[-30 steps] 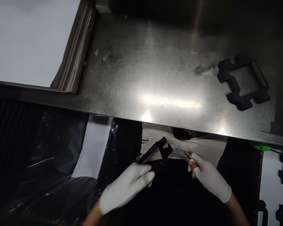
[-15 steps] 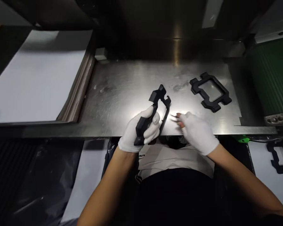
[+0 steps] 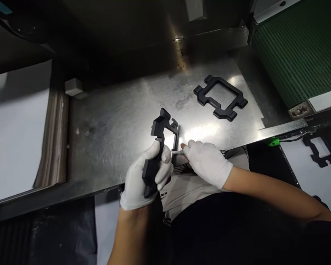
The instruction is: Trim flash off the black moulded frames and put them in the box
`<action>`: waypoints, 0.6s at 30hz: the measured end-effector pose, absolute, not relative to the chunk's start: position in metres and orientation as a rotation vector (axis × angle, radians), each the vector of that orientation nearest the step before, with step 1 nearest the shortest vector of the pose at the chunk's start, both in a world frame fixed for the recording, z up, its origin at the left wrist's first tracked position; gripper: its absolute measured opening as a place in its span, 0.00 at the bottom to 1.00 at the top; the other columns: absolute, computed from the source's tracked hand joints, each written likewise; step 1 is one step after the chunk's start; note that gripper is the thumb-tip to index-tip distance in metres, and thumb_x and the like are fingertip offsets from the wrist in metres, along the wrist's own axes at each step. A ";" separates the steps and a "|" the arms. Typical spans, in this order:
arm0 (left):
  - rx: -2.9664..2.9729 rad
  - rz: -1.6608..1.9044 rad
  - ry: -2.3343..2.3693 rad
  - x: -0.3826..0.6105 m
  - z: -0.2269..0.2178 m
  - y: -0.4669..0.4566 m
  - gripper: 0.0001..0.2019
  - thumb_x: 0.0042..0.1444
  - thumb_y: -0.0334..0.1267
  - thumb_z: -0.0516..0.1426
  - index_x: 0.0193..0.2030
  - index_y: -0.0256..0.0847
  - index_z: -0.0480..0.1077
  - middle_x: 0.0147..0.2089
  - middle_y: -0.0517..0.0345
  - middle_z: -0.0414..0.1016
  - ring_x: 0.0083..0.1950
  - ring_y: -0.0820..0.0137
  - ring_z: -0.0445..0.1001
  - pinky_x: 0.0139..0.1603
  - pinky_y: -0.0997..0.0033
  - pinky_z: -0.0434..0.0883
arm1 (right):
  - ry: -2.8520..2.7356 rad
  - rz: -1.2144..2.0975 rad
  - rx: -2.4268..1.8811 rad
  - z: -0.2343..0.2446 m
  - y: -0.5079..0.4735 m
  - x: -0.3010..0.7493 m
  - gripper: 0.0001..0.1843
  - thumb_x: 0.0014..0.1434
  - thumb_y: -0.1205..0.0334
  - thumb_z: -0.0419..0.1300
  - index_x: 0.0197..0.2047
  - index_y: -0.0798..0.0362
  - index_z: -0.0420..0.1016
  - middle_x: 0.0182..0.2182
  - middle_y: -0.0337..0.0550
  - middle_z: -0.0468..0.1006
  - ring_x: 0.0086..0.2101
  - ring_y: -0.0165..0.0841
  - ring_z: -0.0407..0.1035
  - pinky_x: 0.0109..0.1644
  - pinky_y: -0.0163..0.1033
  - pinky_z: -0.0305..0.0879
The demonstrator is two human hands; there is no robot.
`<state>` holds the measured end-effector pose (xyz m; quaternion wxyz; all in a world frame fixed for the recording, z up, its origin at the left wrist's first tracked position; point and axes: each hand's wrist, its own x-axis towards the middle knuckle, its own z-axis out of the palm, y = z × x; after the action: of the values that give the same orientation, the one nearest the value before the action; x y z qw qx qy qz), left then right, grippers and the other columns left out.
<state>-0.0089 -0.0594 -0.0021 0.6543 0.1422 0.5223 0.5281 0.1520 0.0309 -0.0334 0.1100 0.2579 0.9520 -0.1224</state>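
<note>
My left hand [image 3: 143, 176], in a white glove, is closed around a black plastic frame part [image 3: 161, 132] and holds it upright over the front of the steel table [image 3: 113, 125]. My right hand [image 3: 206, 162], also gloved, pinches a small metal blade or tweezer-like tool [image 3: 176, 151] whose tip touches the inner edge of the held frame. A second black frame part [image 3: 220, 96] lies flat on the table at the back right, apart from both hands.
A stack of white sheets [image 3: 16, 132] lies at the left. A green ribbed conveyor belt [image 3: 298, 55] runs at the upper right. More black frame parts [image 3: 320, 149] rest on a white surface at the lower right. A small grey block [image 3: 73, 87] sits near the table's back left.
Both hands rose from below the table edge to over the table with the frame. The right hand's tool has now come against the frame's inner edge. The camera view has shifted.
</note>
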 end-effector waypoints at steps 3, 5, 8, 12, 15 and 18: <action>0.330 1.191 1.222 -0.008 -0.001 -0.060 0.24 0.73 0.56 0.55 0.30 0.41 0.68 0.13 0.67 0.56 0.13 0.77 0.55 0.17 0.77 0.56 | 2.795 -0.364 0.742 -0.033 0.032 0.150 0.24 0.81 0.67 0.38 0.60 0.59 0.75 0.47 0.55 0.77 0.39 0.40 0.74 0.35 0.43 0.71; 0.345 1.186 1.236 -0.007 0.001 -0.060 0.25 0.73 0.56 0.55 0.30 0.41 0.68 0.13 0.67 0.56 0.13 0.77 0.55 0.18 0.77 0.57 | 2.794 -0.340 0.766 -0.030 0.034 0.150 0.24 0.80 0.69 0.39 0.61 0.60 0.75 0.47 0.53 0.77 0.38 0.40 0.74 0.34 0.43 0.71; 0.357 1.179 1.245 -0.006 0.002 -0.060 0.25 0.73 0.56 0.55 0.30 0.41 0.68 0.13 0.67 0.56 0.13 0.77 0.54 0.18 0.77 0.58 | 2.784 -0.253 0.934 -0.022 0.037 0.153 0.27 0.77 0.75 0.38 0.64 0.61 0.73 0.47 0.53 0.77 0.38 0.40 0.75 0.34 0.43 0.70; 0.356 1.215 1.191 -0.010 -0.001 -0.060 0.24 0.74 0.54 0.54 0.30 0.41 0.69 0.13 0.67 0.56 0.12 0.77 0.55 0.18 0.77 0.58 | 2.704 -0.273 1.093 -0.015 0.044 0.158 0.25 0.78 0.73 0.38 0.59 0.59 0.75 0.46 0.52 0.77 0.37 0.39 0.75 0.33 0.43 0.69; 0.347 1.335 1.089 -0.017 -0.005 -0.066 0.23 0.75 0.50 0.53 0.29 0.41 0.68 0.12 0.68 0.54 0.11 0.77 0.56 0.21 0.77 0.63 | 2.650 -0.268 1.187 -0.019 0.054 0.157 0.25 0.78 0.73 0.39 0.60 0.59 0.76 0.48 0.53 0.77 0.40 0.41 0.76 0.35 0.44 0.69; 0.320 1.501 0.964 -0.024 -0.011 -0.079 0.23 0.76 0.49 0.53 0.27 0.43 0.63 0.11 0.70 0.51 0.10 0.77 0.53 0.22 0.77 0.65 | 2.689 -0.311 1.247 -0.025 0.065 0.153 0.21 0.79 0.68 0.45 0.61 0.62 0.77 0.52 0.57 0.78 0.45 0.46 0.76 0.42 0.49 0.73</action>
<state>-0.0236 -0.0788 -0.0108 0.6168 0.1391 0.4187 0.6518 0.1533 0.0648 -0.0247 0.0808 0.4170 0.8993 -0.1041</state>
